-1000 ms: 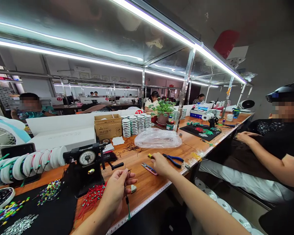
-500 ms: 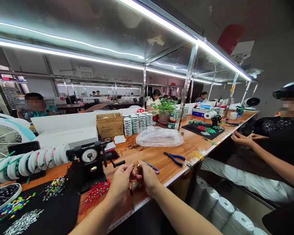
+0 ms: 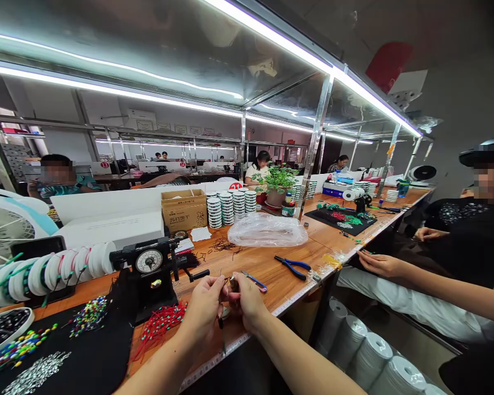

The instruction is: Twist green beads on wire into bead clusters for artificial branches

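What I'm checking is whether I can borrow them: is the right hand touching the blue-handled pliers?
Apart. The head view shows the right hand left of the blue-handled pliers, with bare wooden tabletop visible between them.

- A craft workshop is showing: a long wooden bench (image 3: pixel 267 266) is running from seven o'clock towards three, while a strip light (image 3: pixel 271 36) is glowing from twelve towards two.
- A cranked machine with a dial (image 3: pixel 149 261) is standing at eight, white spools (image 3: pixel 69 269) lining up beside it.
- Loose beads (image 3: pixel 88 315) are lying at eight, red cords (image 3: pixel 160 323) at half past seven, pliers (image 3: pixel 298 264) at half past four.
- One person (image 3: pixel 473 236) is sitting at three, another person (image 3: pixel 72 185) at nine.
- Red number discs (image 3: pixel 235 186) are marking partitions.
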A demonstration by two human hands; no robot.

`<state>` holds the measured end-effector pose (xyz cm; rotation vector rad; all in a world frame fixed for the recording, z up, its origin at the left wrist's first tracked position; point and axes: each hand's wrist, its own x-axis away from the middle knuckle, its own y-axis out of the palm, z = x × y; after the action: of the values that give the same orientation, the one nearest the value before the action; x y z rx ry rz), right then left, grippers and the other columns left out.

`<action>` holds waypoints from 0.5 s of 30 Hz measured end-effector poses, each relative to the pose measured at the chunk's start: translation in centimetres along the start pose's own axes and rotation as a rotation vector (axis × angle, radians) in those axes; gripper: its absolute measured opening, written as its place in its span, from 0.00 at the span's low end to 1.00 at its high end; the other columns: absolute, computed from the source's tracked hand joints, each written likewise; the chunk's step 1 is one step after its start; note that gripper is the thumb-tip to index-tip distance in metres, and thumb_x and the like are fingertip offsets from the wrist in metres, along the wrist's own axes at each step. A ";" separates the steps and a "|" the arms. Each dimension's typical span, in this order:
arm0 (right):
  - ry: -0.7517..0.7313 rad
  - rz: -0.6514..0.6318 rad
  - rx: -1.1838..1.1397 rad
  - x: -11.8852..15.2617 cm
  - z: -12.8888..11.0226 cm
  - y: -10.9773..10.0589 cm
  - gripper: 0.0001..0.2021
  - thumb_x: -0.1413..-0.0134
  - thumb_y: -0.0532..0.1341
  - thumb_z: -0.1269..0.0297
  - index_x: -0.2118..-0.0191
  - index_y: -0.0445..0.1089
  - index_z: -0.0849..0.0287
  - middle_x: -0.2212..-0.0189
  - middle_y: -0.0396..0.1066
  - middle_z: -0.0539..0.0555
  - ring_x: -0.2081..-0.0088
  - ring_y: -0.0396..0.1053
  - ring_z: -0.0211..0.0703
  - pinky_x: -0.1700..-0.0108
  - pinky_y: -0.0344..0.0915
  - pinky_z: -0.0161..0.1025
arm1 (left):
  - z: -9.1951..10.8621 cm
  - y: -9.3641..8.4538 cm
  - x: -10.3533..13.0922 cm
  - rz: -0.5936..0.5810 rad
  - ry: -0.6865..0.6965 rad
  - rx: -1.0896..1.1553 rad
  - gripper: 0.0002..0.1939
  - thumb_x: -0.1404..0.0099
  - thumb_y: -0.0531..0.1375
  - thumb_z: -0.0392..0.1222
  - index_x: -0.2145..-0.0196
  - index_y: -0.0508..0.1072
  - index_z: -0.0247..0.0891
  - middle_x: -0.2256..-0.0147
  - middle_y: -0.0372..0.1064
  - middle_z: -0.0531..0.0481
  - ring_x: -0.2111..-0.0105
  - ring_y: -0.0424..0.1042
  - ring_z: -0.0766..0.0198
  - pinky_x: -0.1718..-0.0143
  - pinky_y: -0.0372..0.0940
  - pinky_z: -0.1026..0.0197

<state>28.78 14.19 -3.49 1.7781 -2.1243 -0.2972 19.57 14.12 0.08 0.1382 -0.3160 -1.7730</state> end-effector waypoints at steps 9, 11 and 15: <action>0.004 -0.006 -0.008 0.0 0.1 0.0 0.17 0.49 0.49 0.55 0.82 0.59 0.59 0.89 0.54 0.44 0.87 0.46 0.30 0.84 0.41 0.29 | -0.1 -0.2 0.0 -0.013 0.001 0.005 0.14 0.49 0.63 0.47 0.78 0.62 0.37 0.82 0.63 0.56 0.79 0.71 0.66 0.90 0.47 0.73; 0.018 -0.009 -0.007 0.0 -0.1 0.0 0.17 0.49 0.49 0.55 0.82 0.59 0.59 0.89 0.53 0.44 0.87 0.45 0.30 0.84 0.41 0.28 | -0.1 -0.2 0.0 -0.010 0.007 0.003 0.14 0.49 0.63 0.46 0.78 0.62 0.37 0.82 0.63 0.56 0.80 0.70 0.66 0.90 0.47 0.73; 0.036 -0.011 -0.007 0.1 -0.1 0.1 0.17 0.49 0.49 0.55 0.82 0.59 0.59 0.89 0.51 0.44 0.87 0.44 0.30 0.84 0.40 0.28 | -0.2 -0.3 0.0 -0.012 0.009 -0.006 0.13 0.47 0.62 0.44 0.78 0.62 0.37 0.82 0.63 0.56 0.81 0.69 0.68 0.90 0.47 0.73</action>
<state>28.77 14.15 -3.34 1.7785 -2.0868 -0.2724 19.31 14.17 -0.16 0.1443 -0.3035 -1.7851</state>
